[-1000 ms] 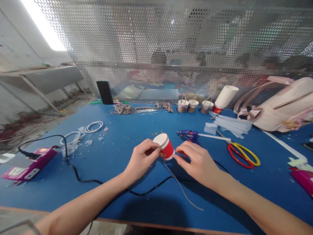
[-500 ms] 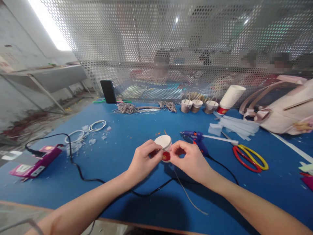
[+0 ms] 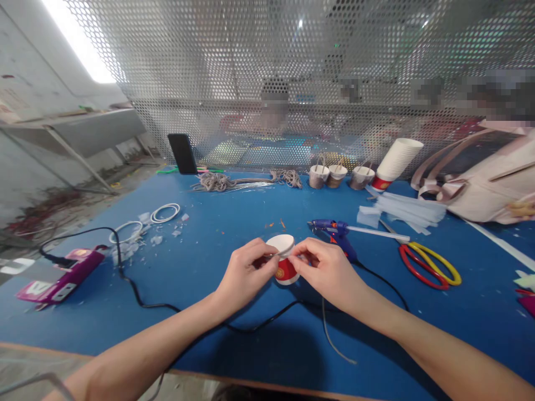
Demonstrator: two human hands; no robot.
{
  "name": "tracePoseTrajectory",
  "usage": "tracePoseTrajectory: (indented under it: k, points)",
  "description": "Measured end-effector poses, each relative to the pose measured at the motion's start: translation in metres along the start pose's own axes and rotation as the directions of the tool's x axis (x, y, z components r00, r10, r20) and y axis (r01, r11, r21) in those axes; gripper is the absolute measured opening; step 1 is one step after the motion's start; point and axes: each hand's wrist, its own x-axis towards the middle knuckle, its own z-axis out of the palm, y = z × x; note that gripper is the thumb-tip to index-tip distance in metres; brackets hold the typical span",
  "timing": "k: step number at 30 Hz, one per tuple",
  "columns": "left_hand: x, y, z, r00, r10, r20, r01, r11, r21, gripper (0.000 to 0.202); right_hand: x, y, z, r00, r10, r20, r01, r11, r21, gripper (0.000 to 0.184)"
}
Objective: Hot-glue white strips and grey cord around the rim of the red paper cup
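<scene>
A small paper cup (image 3: pixel 286 272), white with a red band and a gold emblem, is between my hands over the blue table. My left hand (image 3: pixel 249 268) is closed at the cup's left side, thumb and fingers pinched near the rim. On the other side my right hand (image 3: pixel 328 268) pinches a thin grey cord (image 3: pixel 327 333), which runs along the front of the cup just below the rim. The cord's loose end hangs under my right hand and trails on the table. My fingers partly hide the cup's sides.
A blue glue gun (image 3: pixel 340 236) and red-and-yellow scissors (image 3: pixel 426 264) lie to the right. Three wrapped cups (image 3: pixel 319 177), stacked cups (image 3: pixel 399 161), grey cord bundles (image 3: pixel 214 181) and a phone (image 3: pixel 183 154) line the back. A black cable (image 3: pixel 134 289) crosses from a purple power strip (image 3: pixel 69 278).
My right hand has drawn the cord across the cup's front, up closer to the rim. More of the red band shows, and the cord's loose end has shifted right.
</scene>
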Motion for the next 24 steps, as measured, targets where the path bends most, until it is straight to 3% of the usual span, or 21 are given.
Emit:
tracePoseTrajectory:
  k: [16, 24]
  points:
    - [0.0011, 0.0038, -0.0026, 0.981, -0.177, 0.073, 0.184, 0.978, -0.102, 0.018, 0.0034, 0.0044, -0.0002, 0.996, 0.095, -0.002, -0.095, 0.994, 0.048, 0.008]
    - [0.0015, 0.0040, -0.0034, 0.980, -0.180, 0.091, 0.190, 0.974, -0.126, 0.018, 0.0047, 0.0066, -0.0020, 0.988, 0.152, 0.028, -0.154, 0.985, 0.082, 0.008]
